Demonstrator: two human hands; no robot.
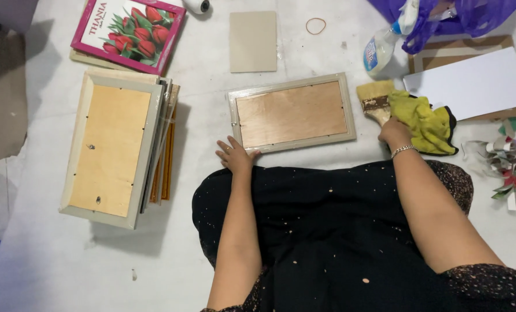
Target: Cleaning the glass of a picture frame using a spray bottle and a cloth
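A picture frame (pixel 291 113) lies face down on the white floor cover, its brown backing board up. My left hand (pixel 235 155) rests open at the frame's near left corner, fingers spread and touching the edge. My right hand (pixel 394 132) is closed around the handle of a wide paint brush (pixel 374 98), whose bristles point away from me. A yellow cloth (pixel 425 120) lies bunched right beside that hand.
A stack of face-down frames (pixel 112 149) stands at the left, with a tulip picture (pixel 129 33) behind it. A grey card (pixel 253 41), rubber band (pixel 315 25), spray bottle (pixel 380 51), purple bag (pixel 472 14), white board (pixel 475 82) and paper scraps (pixel 505 167) surround.
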